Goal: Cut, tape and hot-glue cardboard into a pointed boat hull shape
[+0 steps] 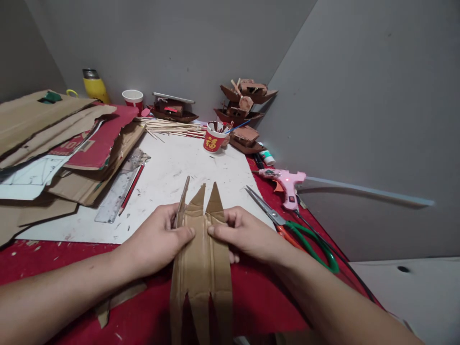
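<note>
A long brown cardboard piece (201,268), cut into pointed strips at both ends, lies lengthwise over the front edge of the white sheet (168,177) and the red table cover. My left hand (158,239) grips its left side, thumb pressed on top near the middle. My right hand (244,235) holds its right side, thumb meeting the left thumb over the piece. The left strip is bent upward along a fold.
Green-handled scissors (298,230) and a pink glue gun (289,184) lie to the right. A clear ruler (118,191) and a cardboard stack (61,143) sit left. At the back are a red cup (213,137), skewers (172,127), cardboard boat models (244,112), a yellow bottle (94,86).
</note>
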Demonstrator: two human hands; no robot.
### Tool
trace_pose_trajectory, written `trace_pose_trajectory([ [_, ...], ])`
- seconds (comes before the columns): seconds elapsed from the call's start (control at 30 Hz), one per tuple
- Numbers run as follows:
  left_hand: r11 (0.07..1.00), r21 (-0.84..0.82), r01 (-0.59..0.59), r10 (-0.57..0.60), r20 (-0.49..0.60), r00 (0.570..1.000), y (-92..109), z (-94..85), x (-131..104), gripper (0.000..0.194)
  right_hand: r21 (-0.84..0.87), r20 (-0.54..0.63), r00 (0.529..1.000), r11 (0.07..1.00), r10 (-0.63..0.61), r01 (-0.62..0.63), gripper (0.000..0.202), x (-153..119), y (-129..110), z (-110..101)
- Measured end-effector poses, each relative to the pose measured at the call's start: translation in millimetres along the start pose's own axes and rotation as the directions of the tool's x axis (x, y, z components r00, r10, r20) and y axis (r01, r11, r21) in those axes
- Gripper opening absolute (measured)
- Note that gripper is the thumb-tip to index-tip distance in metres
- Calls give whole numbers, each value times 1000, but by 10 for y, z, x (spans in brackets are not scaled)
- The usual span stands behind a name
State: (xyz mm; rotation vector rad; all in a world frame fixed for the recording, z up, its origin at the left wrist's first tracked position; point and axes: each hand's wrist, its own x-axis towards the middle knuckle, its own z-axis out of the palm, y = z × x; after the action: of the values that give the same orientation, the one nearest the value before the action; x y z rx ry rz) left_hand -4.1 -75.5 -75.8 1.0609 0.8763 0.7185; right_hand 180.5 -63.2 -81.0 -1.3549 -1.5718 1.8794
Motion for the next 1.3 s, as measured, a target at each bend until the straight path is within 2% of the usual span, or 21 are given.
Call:
trace_pose_trajectory([
  [0.17,999,-30,-15,15,-10,1000,20,-75,26,26,-25,21,1000,1000,9,-8,15,-15,0,-53],
  [0.53,1000,-19,12,-11,41,999,-35,-48,6,36,-64,37,999,998,-16,18,21,18,50,-19],
  [0.63,998,59,-22,22,3,1000,-60,-6,-31,35,-47,44,998,998,-43,45,17,6,63,34],
  [0.73,979,188,-74,89,-71,993,-76,28,-57,30,-29,-25,997,997,-68,67,14,3,65,90],
  [0.8,988,141,-57,66,-59,996,-71,39,-58,31,-40,-47,997,998,-57,55,15,7,55,92],
  [0.93,997,-70,12,-9,50,999,-44,29,-35,37,-69,35,998,996,-45,48,22,14,32,20],
  [1.03,994,-108,26,-17,78,997,-45,13,-24,42,-69,56,998,997,-42,46,22,11,37,-25],
  [1.13,1000,-7,0,0,50,999,-68,18,-35,37,-96,74,997,995,-18,25,21,-2,57,-13],
  [1.3,939,343,-37,86,-129,988,-89,71,-85,30,-78,28,998,995,-54,56,15,-30,62,88],
])
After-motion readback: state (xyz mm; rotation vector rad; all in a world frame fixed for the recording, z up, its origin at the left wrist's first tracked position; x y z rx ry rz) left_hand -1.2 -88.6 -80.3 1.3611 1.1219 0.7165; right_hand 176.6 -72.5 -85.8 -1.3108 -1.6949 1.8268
